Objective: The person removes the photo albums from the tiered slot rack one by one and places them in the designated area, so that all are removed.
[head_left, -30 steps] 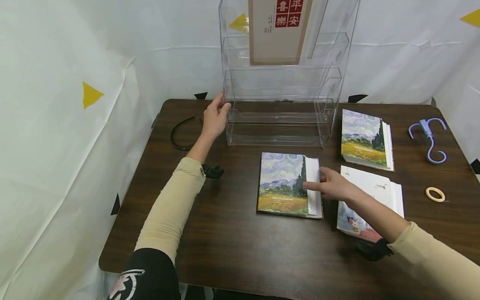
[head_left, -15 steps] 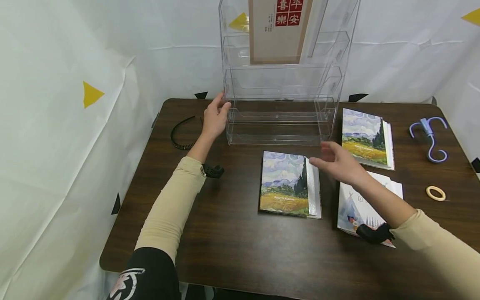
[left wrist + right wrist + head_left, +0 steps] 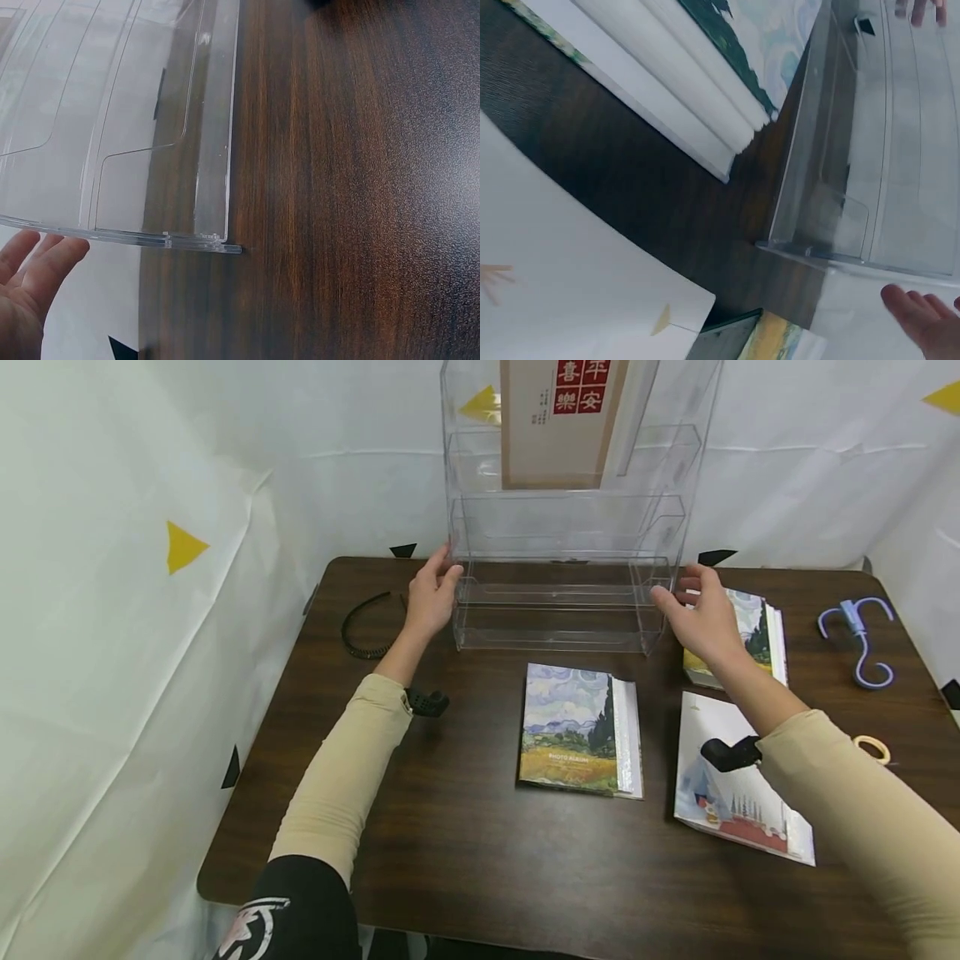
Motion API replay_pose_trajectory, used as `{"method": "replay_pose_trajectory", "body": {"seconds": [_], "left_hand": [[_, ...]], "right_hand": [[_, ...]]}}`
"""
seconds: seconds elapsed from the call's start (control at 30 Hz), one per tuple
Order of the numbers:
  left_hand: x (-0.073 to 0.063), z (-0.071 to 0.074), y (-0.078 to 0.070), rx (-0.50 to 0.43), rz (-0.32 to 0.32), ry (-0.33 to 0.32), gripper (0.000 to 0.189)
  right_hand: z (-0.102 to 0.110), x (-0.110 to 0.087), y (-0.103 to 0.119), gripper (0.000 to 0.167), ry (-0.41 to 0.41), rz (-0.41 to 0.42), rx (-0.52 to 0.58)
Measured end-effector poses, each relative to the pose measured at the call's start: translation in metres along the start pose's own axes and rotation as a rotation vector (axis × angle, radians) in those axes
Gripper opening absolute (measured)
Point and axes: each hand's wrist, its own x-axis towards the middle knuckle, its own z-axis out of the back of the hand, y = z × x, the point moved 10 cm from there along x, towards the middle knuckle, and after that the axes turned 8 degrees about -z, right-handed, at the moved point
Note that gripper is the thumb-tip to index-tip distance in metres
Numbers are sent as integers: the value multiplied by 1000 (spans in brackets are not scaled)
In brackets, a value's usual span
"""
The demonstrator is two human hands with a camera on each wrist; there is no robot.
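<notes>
A tiered clear acrylic rack (image 3: 551,638) stands at the back of the table. My left hand (image 3: 432,602) rests its fingertips against the rack's left side panel; in the left wrist view those fingers (image 3: 56,264) are loosely extended. At the rack's right side is my right hand (image 3: 703,620), thumb and fingers spread around the edge and holding nothing. The right wrist view shows its fingers (image 3: 909,311) close to the side panel; contact is unclear. A landscape-covered photo album (image 3: 566,731) lies in front of the rack. Behind my right hand is a similar album (image 3: 752,622), partly hidden.
A white illustrated album (image 3: 723,785) lies under my right forearm. A beige card with red squares (image 3: 555,452) stands in the rack's upper part. A black coiled headband (image 3: 352,639) is at left. A blue hook (image 3: 858,635) and yellow ring (image 3: 872,746) lie at right.
My right hand has left the middle photo album and moved up and back to the rack's right side. My left hand has stayed on the rack's left side.
</notes>
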Motion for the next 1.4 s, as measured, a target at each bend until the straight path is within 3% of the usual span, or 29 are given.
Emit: {"method": "replay_pose_trajectory", "body": {"seconds": [0.33,0.77,1.0,1.1,1.27,1.33,1.4], "left_hand": [[0,-7,-5,1,-9,22,50],[-2,-9,1,-42,16,15,49],[0,-7,-7,-42,25,-7,53],[7,4,-30,-29,-53,-129,54],[23,33,-103,15,-321,-411,47],[32,38,-131,19,-408,-456,49],[45,39,-153,12,-452,-445,54]], "right_hand": [[-5,33,2,81,30,32,-32],[-6,43,-2,73,-2,-59,-102],[-8,44,-2,73,28,-84,-102],[-10,45,-1,73,47,-84,-104],[-13,46,1,73,56,-81,-110],[-13,46,2,73,51,-81,-112],[-14,47,2,72,47,-80,-112]]}}
